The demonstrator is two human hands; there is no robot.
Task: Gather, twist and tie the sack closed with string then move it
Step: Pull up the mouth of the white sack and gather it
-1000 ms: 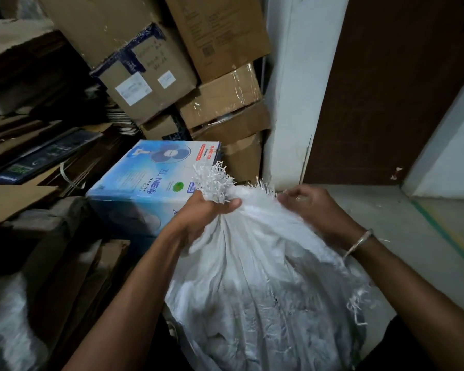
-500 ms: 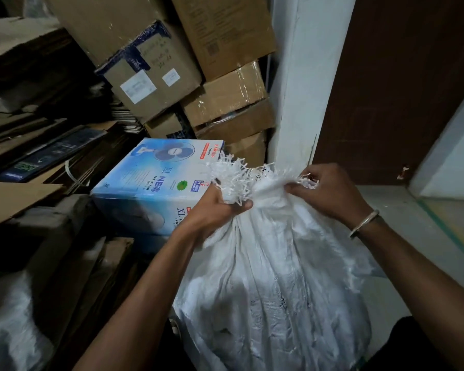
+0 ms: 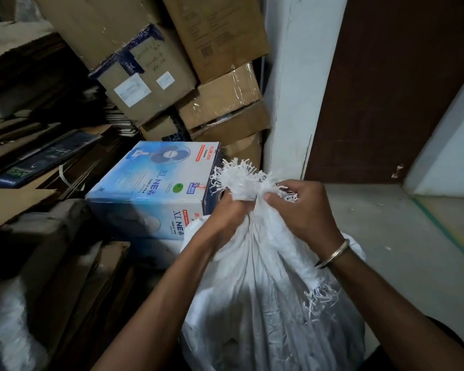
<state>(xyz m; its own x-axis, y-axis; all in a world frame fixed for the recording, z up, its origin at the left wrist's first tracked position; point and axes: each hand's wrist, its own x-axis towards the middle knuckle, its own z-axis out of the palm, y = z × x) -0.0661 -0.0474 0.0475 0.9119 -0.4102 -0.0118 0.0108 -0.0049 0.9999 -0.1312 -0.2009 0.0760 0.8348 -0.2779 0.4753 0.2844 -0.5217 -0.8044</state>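
I saw left hand (image 3: 225, 214) and right hand (image 3: 304, 210) curled tight round bunched neck of woven sack (image 3: 265, 303). Frayed edge (image 3: 241, 179) splayed above. Table fan box (image 3: 150, 195) close left, concrete floor (image 3: 386, 236) stretching right.

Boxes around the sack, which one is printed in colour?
The blue table-fan box beside the left hand; the boxes stacked behind it are plain brown cardboard.

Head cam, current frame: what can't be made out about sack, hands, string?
No string visible in the head view; off-frame or inside a hand, cannot tell.
Contents of the sack: hidden by its opaque weave; its base is cut off by the bottom edge.
Fingers of the left hand: behind the gathered neck it grips.
Fingertips of the right hand: behind the frayed cloth.
Small print on the fan box: too small.
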